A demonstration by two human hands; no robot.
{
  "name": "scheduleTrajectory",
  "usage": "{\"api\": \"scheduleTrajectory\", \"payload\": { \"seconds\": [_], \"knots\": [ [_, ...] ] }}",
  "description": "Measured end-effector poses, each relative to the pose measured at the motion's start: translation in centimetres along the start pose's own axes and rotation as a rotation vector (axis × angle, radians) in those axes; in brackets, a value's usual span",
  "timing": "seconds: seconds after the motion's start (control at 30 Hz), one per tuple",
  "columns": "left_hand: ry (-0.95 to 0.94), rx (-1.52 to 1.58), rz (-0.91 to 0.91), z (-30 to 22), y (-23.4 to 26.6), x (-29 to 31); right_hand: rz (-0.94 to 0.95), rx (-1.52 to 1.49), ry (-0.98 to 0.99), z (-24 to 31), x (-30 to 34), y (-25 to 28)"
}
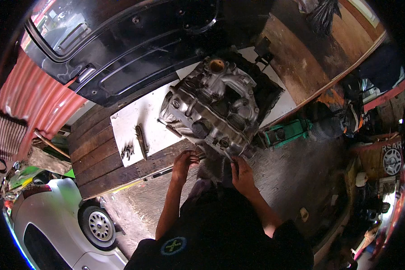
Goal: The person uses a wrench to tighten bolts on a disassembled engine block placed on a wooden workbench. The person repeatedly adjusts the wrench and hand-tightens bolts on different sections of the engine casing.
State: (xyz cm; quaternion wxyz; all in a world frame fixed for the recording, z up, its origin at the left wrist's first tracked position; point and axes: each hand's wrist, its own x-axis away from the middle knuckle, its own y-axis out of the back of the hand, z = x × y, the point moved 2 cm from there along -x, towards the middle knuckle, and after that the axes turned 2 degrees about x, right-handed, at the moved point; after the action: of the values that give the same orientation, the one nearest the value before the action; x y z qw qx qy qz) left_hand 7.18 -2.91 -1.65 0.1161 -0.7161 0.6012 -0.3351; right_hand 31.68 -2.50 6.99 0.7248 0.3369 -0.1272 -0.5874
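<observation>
A metal engine block [211, 108] with a cast manifold and a brown round opening on top sits on a white sheet [155, 108] on a wooden bench. My left hand [184, 165] is beside the bench's front edge, left of the engine's near end, its fingers loosely bent and apart with nothing seen in them. My right hand [243, 174] is right at the engine's near side, fingers closed on a thin, light metal tool [229, 157] that touches or nearly touches the engine. What kind of tool it is does not show clearly.
Left of the engine, a long metal part [141, 140] and several small bolts [128, 151] lie on the sheet. A black vehicle door panel [135, 58] stands behind the bench [94, 144]. A green crate [287, 133] is to the right, a silver car [54, 225] at lower left.
</observation>
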Motion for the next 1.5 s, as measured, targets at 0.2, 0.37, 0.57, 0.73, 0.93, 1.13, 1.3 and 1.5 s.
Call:
{"api": "scheduleTrajectory", "payload": {
  "seconds": [0.2,0.37,0.57,0.73,0.93,1.13,1.3,1.5],
  "knots": [
    [0.03,-0.034,0.007,0.7,1.0,1.3,-0.095,0.024,0.006,-0.9,0.2,-1.9],
    [0.021,-0.108,-0.015,0.0,1.3,2.1,-0.158,0.088,-0.034,-3.0,1.1,-4.4],
    [-0.039,-0.042,-0.042,-1.5,0.6,2.3,-0.215,0.075,-0.036,-0.1,0.0,-2.2],
    [-0.097,0.044,-0.07,-0.8,1.9,2.5,0.04,0.18,0.017,3.7,-4.7,4.3],
    [-0.124,0.101,-0.242,-0.3,1.6,3.9,0.307,0.17,0.181,6.6,-12.3,4.9],
    [-0.262,-0.095,-0.452,1.3,1.2,6.5,0.481,0.205,0.533,5.7,-16.3,0.5],
    [-0.319,0.219,-0.597,3.4,-1.2,6.5,0.486,0.027,0.645,5.7,-17.2,-2.1],
    [-0.36,0.217,-0.711,5.7,-7.0,4.7,0.63,0.134,0.718,5.3,-17.7,-4.7]
  ]
}}
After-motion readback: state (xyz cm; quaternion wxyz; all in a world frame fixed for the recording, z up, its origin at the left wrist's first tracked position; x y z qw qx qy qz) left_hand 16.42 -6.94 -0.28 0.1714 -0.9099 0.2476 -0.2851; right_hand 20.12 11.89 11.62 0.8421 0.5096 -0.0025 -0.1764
